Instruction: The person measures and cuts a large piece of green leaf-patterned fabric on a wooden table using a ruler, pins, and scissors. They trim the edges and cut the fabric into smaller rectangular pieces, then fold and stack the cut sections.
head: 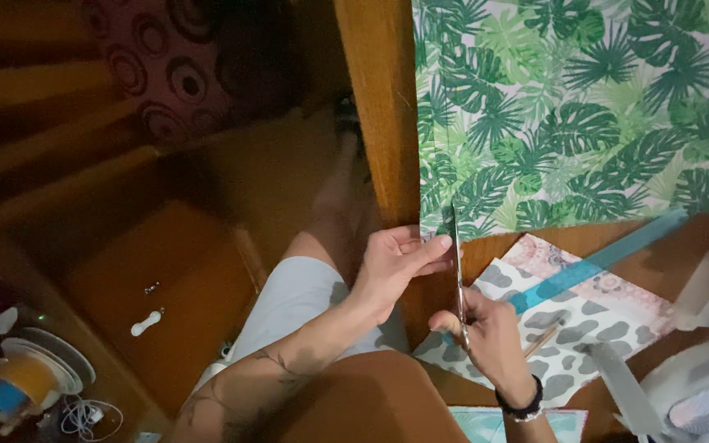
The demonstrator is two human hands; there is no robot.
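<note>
The large sheet of green palm-leaf patterned paper [584, 115] hung over the wooden bench [379, 107] beyond your fingers. Your left hand [391, 267] pinched its lower edge; your right hand [494, 336] gripped slim metal scissors [459, 279], blades against that edge. Your left fingers [436, 246] sat just beside the blades; a slip could have nicked them.

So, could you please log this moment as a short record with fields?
left hand: left hand pinches the edge of the leaf-print sheet
right hand: right hand grips the scissors, blades pointing up into that sheet's lower edge
beneath: grey-spotted paper on the wooden table
nearby: blue ruler, pencil
</note>
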